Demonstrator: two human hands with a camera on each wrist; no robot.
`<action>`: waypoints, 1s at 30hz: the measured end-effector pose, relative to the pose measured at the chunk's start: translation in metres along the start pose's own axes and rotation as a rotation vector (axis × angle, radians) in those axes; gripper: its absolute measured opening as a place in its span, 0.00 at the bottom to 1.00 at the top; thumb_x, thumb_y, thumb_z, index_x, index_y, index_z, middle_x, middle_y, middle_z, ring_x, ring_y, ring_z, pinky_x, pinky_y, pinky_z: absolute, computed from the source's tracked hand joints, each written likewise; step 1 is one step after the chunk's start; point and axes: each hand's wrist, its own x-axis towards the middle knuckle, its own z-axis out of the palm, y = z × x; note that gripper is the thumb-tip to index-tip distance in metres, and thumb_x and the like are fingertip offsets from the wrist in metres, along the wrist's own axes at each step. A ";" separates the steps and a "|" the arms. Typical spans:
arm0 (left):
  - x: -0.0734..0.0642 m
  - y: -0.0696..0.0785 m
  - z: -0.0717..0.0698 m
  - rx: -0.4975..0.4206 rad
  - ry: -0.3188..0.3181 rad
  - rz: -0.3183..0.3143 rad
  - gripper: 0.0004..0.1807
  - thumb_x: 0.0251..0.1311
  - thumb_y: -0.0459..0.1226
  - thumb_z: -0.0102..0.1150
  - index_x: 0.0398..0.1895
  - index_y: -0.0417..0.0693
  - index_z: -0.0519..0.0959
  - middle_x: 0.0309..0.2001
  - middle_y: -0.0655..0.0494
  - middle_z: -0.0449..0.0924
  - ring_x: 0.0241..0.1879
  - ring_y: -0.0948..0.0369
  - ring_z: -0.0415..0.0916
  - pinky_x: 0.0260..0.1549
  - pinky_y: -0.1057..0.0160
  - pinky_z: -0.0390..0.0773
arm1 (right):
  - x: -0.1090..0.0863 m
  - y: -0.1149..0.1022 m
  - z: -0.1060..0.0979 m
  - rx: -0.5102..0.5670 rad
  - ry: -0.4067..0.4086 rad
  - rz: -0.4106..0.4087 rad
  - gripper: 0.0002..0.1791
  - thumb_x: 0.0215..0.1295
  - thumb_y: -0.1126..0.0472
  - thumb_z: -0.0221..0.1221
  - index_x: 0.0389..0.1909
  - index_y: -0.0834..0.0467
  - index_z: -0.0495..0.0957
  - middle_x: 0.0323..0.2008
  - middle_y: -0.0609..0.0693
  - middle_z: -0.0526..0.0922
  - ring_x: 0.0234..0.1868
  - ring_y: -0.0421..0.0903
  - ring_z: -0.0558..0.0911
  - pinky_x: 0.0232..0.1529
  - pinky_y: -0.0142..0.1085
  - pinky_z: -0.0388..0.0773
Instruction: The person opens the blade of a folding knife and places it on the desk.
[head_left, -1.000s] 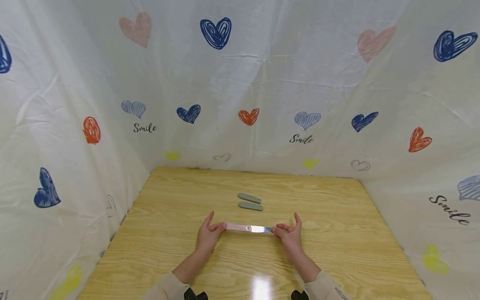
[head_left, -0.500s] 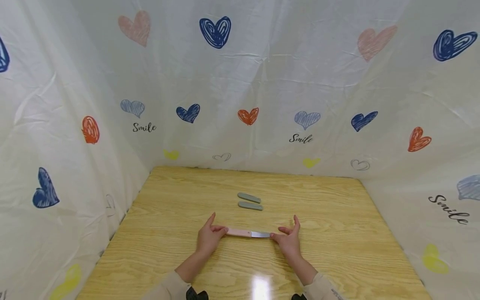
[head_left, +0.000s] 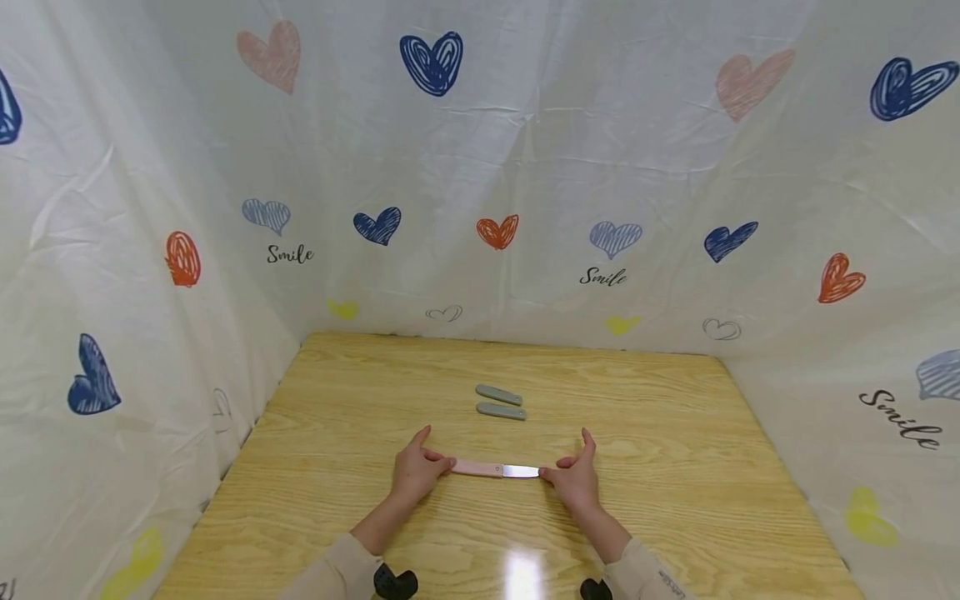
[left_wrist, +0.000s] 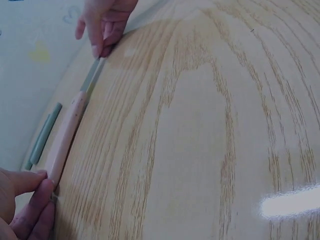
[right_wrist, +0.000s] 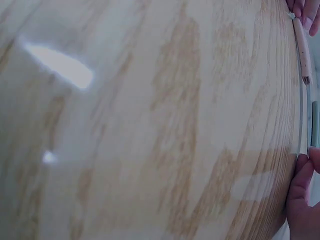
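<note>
A knife [head_left: 477,469] with a pink handle and a shiny silver blade is held level across the middle of the table, blade to the right. My left hand [head_left: 417,472] pinches the far left end of the handle [left_wrist: 66,132] between thumb and fingers. At the other end, my right hand [head_left: 577,483] pinches the blade's tip, which its fingertips hide. Beyond the knife lie two slim grey-green pieces [head_left: 501,412], rounded at one end with a small dot at the other, side by side.
The wood-grain table [head_left: 645,417] is bordered at the back and sides by a white curtain [head_left: 525,158] printed with hearts. A bright light reflection shows on the tabletop near its front.
The knife has come slightly nearer to me, still held at both ends, and the glare on its blade has shifted. The grey-green pieces have stayed put.
</note>
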 end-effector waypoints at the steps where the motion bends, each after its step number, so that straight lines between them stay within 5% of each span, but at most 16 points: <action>1: 0.000 0.000 0.000 0.000 -0.001 -0.006 0.44 0.50 0.36 0.73 0.70 0.34 0.61 0.24 0.56 0.84 0.20 0.67 0.76 0.23 0.68 0.72 | 0.000 -0.001 0.000 -0.002 -0.001 -0.001 0.62 0.46 0.68 0.73 0.75 0.55 0.40 0.33 0.56 0.77 0.29 0.46 0.74 0.31 0.33 0.71; 30: -0.001 -0.003 0.000 0.032 -0.004 0.009 0.47 0.48 0.37 0.74 0.71 0.35 0.60 0.25 0.58 0.83 0.21 0.66 0.75 0.25 0.66 0.73 | 0.001 -0.003 0.005 -0.091 0.019 -0.055 0.60 0.44 0.67 0.74 0.74 0.57 0.45 0.34 0.57 0.75 0.28 0.46 0.70 0.30 0.33 0.68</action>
